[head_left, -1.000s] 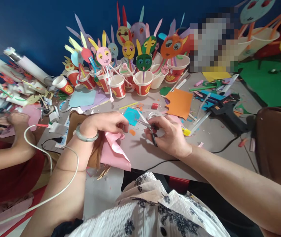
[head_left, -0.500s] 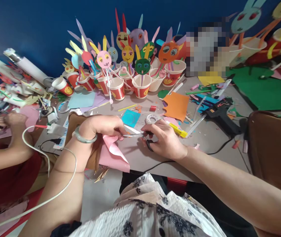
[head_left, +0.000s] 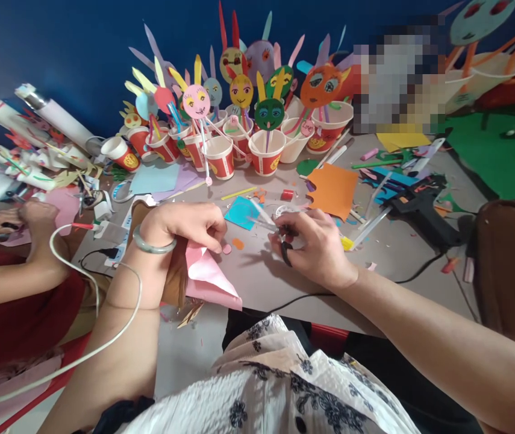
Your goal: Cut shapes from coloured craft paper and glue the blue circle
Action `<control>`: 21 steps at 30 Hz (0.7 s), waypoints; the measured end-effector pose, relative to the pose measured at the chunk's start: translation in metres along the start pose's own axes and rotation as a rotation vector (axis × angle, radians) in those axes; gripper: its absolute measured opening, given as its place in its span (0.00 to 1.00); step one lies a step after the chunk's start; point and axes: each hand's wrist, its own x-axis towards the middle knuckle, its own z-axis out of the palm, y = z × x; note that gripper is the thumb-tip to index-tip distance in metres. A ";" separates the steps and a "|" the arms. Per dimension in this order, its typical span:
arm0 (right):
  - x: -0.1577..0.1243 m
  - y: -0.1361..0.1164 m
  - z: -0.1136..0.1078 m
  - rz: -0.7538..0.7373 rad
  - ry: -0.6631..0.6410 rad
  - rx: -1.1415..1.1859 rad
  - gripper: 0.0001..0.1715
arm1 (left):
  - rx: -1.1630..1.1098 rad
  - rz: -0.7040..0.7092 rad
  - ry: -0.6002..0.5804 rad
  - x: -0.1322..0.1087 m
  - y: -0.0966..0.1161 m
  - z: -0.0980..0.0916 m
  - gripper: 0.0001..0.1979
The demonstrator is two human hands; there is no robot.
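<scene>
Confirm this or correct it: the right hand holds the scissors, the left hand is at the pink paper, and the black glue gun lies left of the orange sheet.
Wrong on one point: the black glue gun lies right of the orange sheet, as the head view shows. The right hand does hold the scissors, and the left hand is at the pink paper.

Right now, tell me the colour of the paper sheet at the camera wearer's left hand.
Pink sheet; the head view shows it best.

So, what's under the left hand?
Pink paper emerges below the left hand, with a brown item partly showing beside it. Whatever lies directly beneath the hand or paper is hidden.
</scene>
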 end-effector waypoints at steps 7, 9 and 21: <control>0.011 0.003 -0.007 0.282 0.102 -0.043 0.10 | -0.190 -0.005 -0.169 -0.004 0.005 -0.004 0.14; 0.014 0.003 -0.010 0.312 0.107 -0.030 0.10 | -0.283 0.005 -0.161 -0.008 0.007 -0.006 0.18; 0.032 0.029 -0.028 0.459 0.281 -0.010 0.12 | -0.163 -0.160 0.093 0.009 -0.006 0.002 0.11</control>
